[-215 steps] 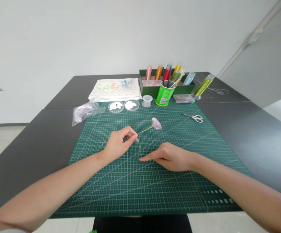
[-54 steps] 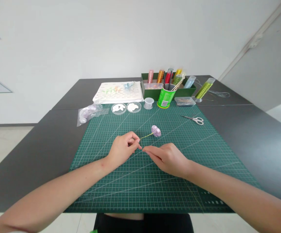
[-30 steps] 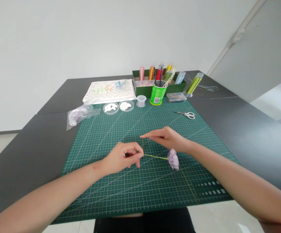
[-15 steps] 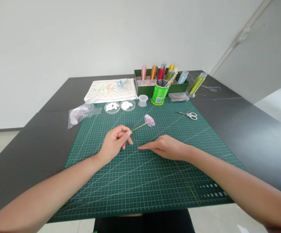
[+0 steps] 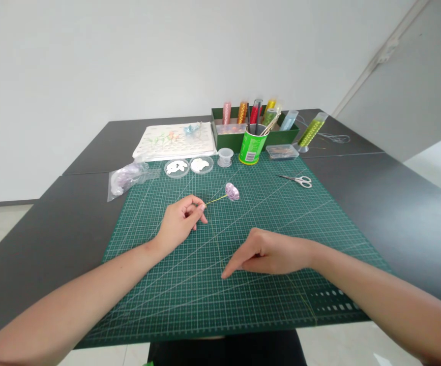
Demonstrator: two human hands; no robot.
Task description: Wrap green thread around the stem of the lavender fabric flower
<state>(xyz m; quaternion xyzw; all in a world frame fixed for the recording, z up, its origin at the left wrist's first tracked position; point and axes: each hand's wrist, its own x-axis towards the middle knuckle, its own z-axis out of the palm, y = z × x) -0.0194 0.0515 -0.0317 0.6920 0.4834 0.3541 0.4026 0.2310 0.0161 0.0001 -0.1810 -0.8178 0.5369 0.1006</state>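
My left hand [image 5: 182, 217] is closed in a pinch around the thin green stem of a lilac flower [image 5: 232, 191], whose head points away to the right. From the stem a fine, pale yellow-green thread [image 5: 217, 241] runs down towards my right hand [image 5: 271, 251]. That hand is closed, index finger angled down, with the thread at its fingertips; the exact grip is partly hidden. More thread trails from beneath it to the mat's lower right edge. Both hands are over the green cutting mat [image 5: 174, 305].
White-handled scissors [image 5: 303, 181] lie on the right. Two shallow dishes of white pieces [image 5: 177, 168], a small clear tub [image 5: 225, 157], a green can [image 5: 252, 147] and a box of thread spools [image 5: 217, 140] stand behind. A plastic bag [image 5: 126, 180] lies left.
My right hand has moved towards me, drawing the thread down away from the stem. The flower head has turned and shifted slightly left, while my left hand stays nearly in place.
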